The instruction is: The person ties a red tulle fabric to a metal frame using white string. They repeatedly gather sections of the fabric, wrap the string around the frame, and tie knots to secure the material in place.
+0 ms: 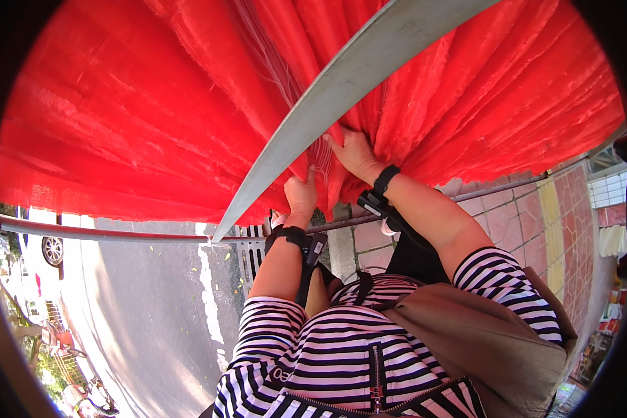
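Note:
Before me hangs a broad spread of red fabric (pixel 125 130) in many folds, some with frayed edges. My left hand (pixel 300 196) grips a fold low in the middle, its thumb up and its other fingers partly hidden by the cloth. A little higher and to the right, my right hand (pixel 352 151) holds another fold. Loose pale threads (pixel 321 154) show between the two hands, and more run up the fabric behind the bar. A flat grey metal bar (pixel 334 86) crosses diagonally in front of the cloth, passing above my left hand and hiding part of the folds.
A thin rail (pixel 109 233) runs crosswise below the fabric. Grey road (pixel 162 292) lies to the left, with a drain grate (pixel 249 251) at its edge. Red paving (pixel 507 219) spreads to the right. A brown bag (pixel 475 334) hangs against my right side, and each forearm wears a strapped device.

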